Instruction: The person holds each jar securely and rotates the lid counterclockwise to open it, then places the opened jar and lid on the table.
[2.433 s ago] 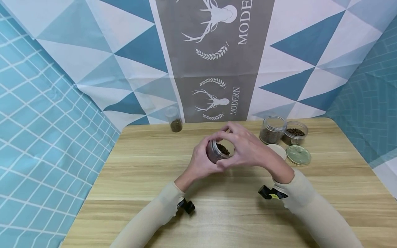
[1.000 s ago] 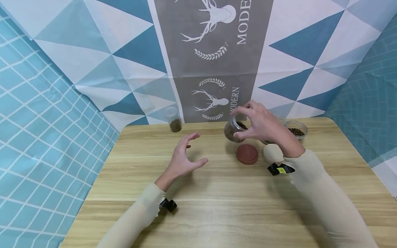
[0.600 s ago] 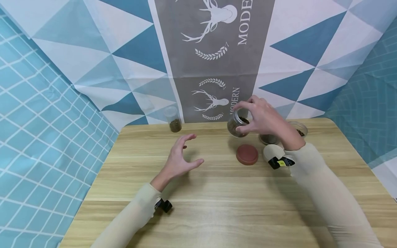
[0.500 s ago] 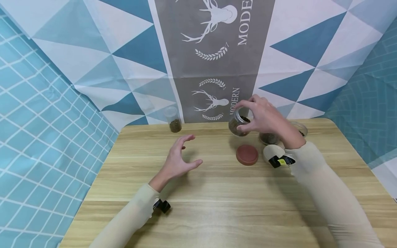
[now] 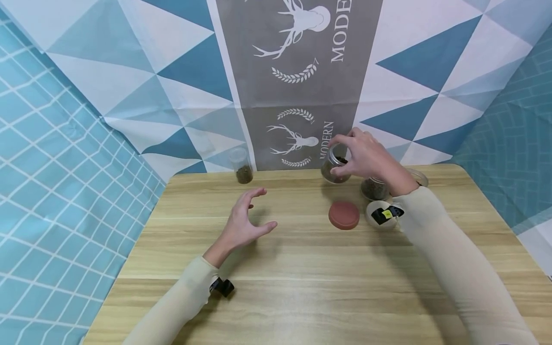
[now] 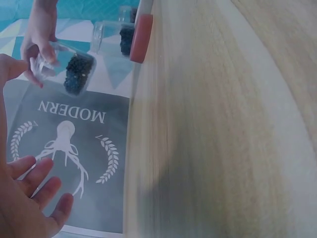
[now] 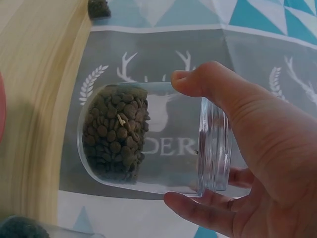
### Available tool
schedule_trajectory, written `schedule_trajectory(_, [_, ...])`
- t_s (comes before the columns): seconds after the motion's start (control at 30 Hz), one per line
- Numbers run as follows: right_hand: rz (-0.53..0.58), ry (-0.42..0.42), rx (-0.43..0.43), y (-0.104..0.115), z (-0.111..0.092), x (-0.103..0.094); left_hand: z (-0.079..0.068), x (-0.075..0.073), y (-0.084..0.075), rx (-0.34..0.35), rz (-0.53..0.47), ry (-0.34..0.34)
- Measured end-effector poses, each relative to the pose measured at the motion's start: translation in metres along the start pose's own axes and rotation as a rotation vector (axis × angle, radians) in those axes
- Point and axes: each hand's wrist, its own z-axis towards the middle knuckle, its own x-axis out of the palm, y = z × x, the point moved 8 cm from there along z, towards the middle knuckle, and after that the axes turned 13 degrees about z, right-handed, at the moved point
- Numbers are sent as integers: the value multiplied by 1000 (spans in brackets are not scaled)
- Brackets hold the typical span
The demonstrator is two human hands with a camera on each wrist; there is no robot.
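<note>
My right hand [image 5: 364, 155] grips a clear, lidless jar [image 5: 332, 172] around its neck, thumb on one side and fingers on the other. Brown kibble-like pellets [image 7: 116, 134] fill the lower half of that jar. It is held close over the back of the table, slightly tilted. A red lid [image 5: 343, 215] lies on the wood in front of it. My left hand [image 5: 239, 223] hovers left of the lid, holding nothing, with thumb and fingers spread apart.
Right of the held jar stands another jar of dark pellets [image 5: 374, 189], partly behind my right hand. A shallow clear tub [image 5: 419, 176] is mostly hidden by the wrist. A white lid [image 5: 375, 204] lies under the wrist camera. At the back left stands a narrow jar [image 5: 244, 173].
Both hands were on the jar at first. My left hand let go and drew left; my right hand carried the jar back and right, lowering it lately. The red lid came into view.
</note>
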Motion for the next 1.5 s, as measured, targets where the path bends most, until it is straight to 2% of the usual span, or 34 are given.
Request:
schedule_trajectory(0.37, [-7,52,34,-17,16,16,-3,1,2,-15,-12,7])
schedule_trajectory(0.83, [-34,121,63,-39,21,46,-7,4,4,-17,-6,7])
schedule_trajectory(1.5, [-42,184,81,-45,23,54,-9,6,6,-29,-11,12])
